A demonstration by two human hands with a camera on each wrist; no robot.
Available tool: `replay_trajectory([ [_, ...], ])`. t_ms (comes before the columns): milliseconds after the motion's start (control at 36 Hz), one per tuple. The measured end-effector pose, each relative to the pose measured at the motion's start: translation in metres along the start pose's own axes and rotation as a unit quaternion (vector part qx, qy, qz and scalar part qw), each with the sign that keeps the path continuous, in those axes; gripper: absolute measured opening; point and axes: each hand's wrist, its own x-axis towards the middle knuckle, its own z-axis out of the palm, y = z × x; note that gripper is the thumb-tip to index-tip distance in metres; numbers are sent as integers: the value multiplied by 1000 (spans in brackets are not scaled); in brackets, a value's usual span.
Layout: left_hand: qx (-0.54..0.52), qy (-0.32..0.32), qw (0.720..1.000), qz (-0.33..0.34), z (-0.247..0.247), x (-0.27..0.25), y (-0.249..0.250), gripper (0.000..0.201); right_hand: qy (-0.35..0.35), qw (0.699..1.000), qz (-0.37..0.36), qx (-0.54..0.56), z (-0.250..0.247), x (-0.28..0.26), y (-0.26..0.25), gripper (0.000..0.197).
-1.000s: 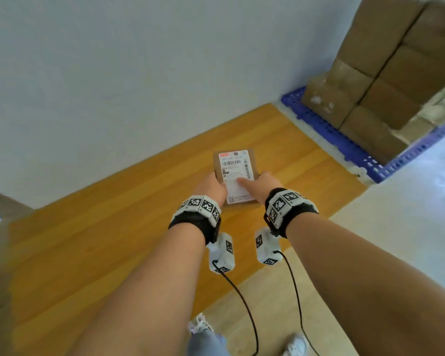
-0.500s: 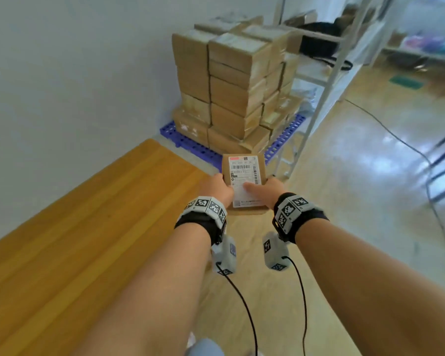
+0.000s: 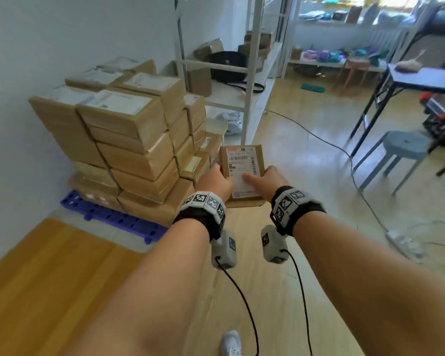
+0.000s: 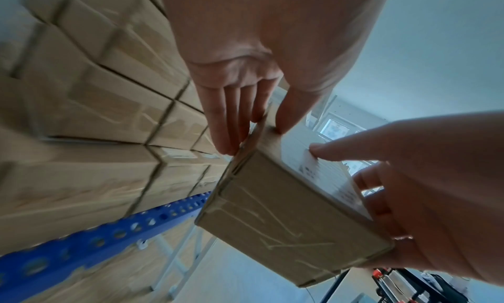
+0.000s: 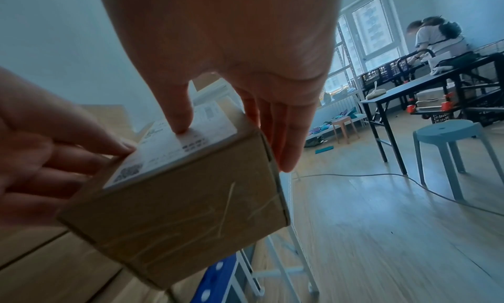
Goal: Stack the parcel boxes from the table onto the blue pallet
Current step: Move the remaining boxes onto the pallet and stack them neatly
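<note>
A small brown parcel box (image 3: 242,173) with a white shipping label on top is held in the air between both hands, right of the stack's lower boxes. My left hand (image 3: 216,182) grips its left side, thumb on top and fingers (image 4: 232,118) down the side. On the box's right side my right hand (image 3: 263,178) holds it, thumb (image 5: 180,113) pressed on the label. The blue pallet (image 3: 113,219) lies on the floor by the wall and bears a tall stack of brown boxes (image 3: 129,134). The box (image 4: 286,217) is apart from that stack.
The wooden table (image 3: 49,278) is at lower left, just before the pallet. A white metal rack (image 3: 249,73) stands behind the stack. To the right are a grey-blue stool (image 3: 401,147), a dark table (image 3: 421,80) and a floor cable (image 3: 326,140). A person (image 5: 436,38) sits far off.
The box has been carried off the wooden table and rightward to the pallet stack, which now looms close on the left. Both hands keep the same hold.
</note>
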Motion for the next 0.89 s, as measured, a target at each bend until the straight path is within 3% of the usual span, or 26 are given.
replay_trajectory([
  [278,-15,49,998,35,-5,101,60,32,49,998,-30,27,-42,89,-45,46],
  [583,12,149,988,39,-38,190,102,35,76,989,-125,26,-65,184,-118,49],
  [889,28,304,952,-27,-61,255,145,32,0,966,-257,15,-88,270,-203,51],
])
